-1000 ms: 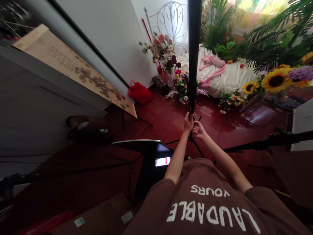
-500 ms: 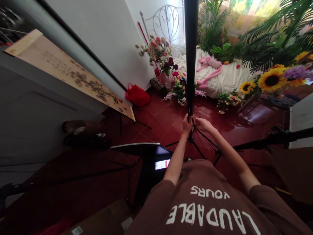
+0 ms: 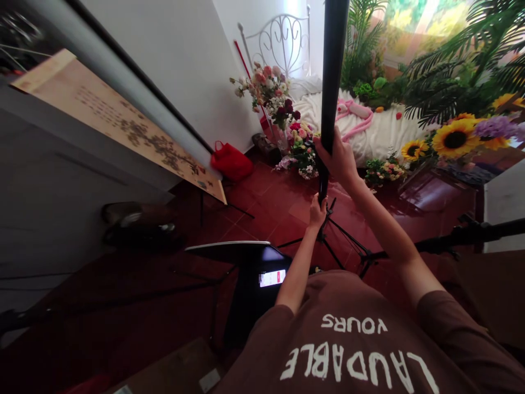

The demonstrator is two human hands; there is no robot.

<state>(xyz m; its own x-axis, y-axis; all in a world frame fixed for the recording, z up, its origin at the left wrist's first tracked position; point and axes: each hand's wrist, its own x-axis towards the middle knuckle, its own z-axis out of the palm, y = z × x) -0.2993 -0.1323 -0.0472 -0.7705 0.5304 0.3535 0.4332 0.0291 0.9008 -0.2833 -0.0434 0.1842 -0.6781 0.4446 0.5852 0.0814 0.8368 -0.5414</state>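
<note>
Gripping the black pole [image 3: 333, 71] in front of the brown shirt [image 3: 353, 298]: with the left hand [image 3: 317, 212] folded around its lower part, and with the right hand [image 3: 341, 157] wrapped around it higher up. Supported below by spread tripod legs [image 3: 332, 253] upon the red floor [image 3: 262, 205], with the flowers [image 3: 304, 156] and the white-covered bed [image 3: 396, 131] farther away.

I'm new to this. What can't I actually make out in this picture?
All in the head view:
Long, straight black pole: its top is cut off by the upper edge.
Pink, long-limbed plush toy: partly hidden by the pole and right hand.
Long, flat beige panel: its writing is too small and blurred to read.
Small, bright rectangular screen: too small to read.
Brown cardboard box: cut off by the bottom edge.
</note>
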